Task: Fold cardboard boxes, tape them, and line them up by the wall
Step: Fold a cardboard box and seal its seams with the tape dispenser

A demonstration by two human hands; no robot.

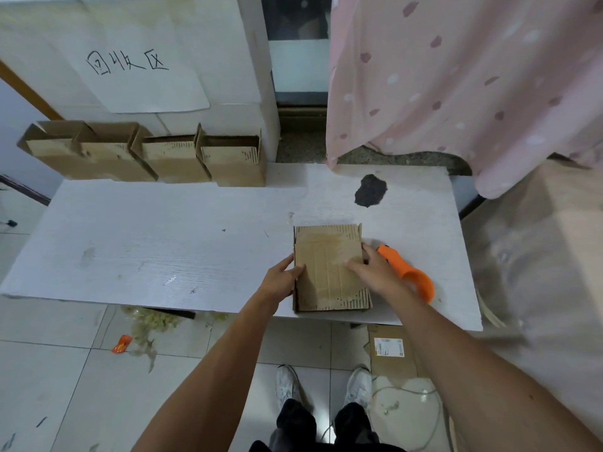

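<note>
A flattened box [326,282] lies on the counter [163,239] near its front edge, at about 5 o'clock on the white top. Both hands are on it. The left hand [282,277] is at the box's 9 o'clock edge with its fingers fairly straight along the side and its thumb laid over the top face. The right hand [372,270] rests open on the face from 3 o'clock, fingers flat and pointing across the cardboard. Neither hand grips it firmly.

Just beside the box at 3 o'clock, partly behind the right wrist, lies an orange tape dispenser [408,272]. Well away at 10 o'clock, four folded boxes [146,154] stand in a row against the wall [195,44], open side up.

This looks like the start of another box, since the flat is being steadied and is not yet opened. The next move probably calls for getting fingers under one edge, lifting it, and squaring the flat into a tube. The bottom flaps then have to be folded shut before the dispenser is picked up. Whether there is tape on the face I cannot tell.
</note>
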